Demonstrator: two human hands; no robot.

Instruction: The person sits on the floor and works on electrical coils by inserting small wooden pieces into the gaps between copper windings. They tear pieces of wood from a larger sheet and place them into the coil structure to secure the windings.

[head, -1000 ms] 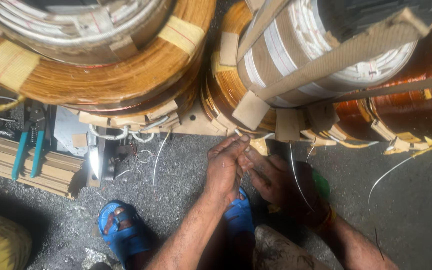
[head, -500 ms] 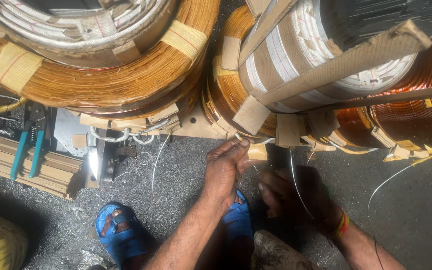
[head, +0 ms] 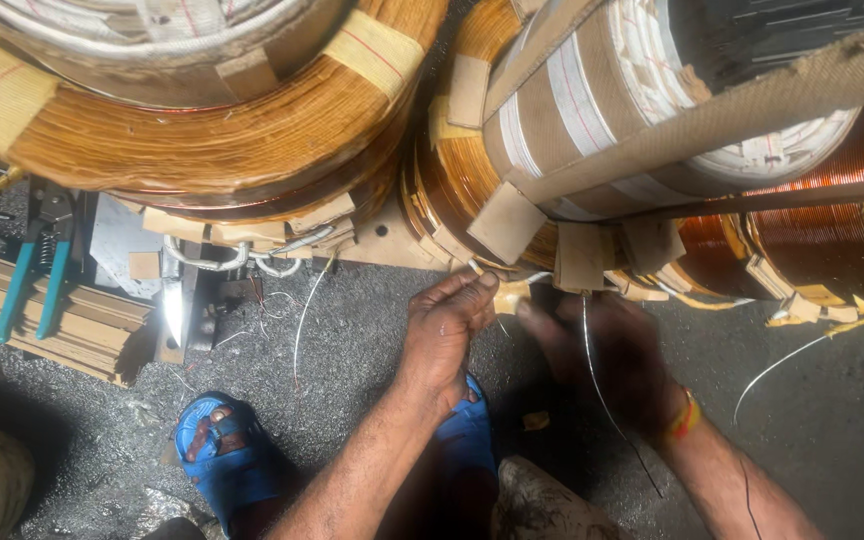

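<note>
Left hand (head: 444,340): fingers pressed together, pinching a thin wire (head: 607,400) at the coil (head: 472,170) base. Right hand (head: 617,365) is blurred beside it; finger state cannot be determined.

— How is the scene lit?
— Soft daylight is cast from above; the copper coils (head: 252,130) are brightly lit, while deep shadow is thrown beneath them.

— Is anything blurred?
— The right hand (head: 607,365) is smeared by motion and sunk in shadow. The left hand (head: 447,335) is rendered sharply.
</note>
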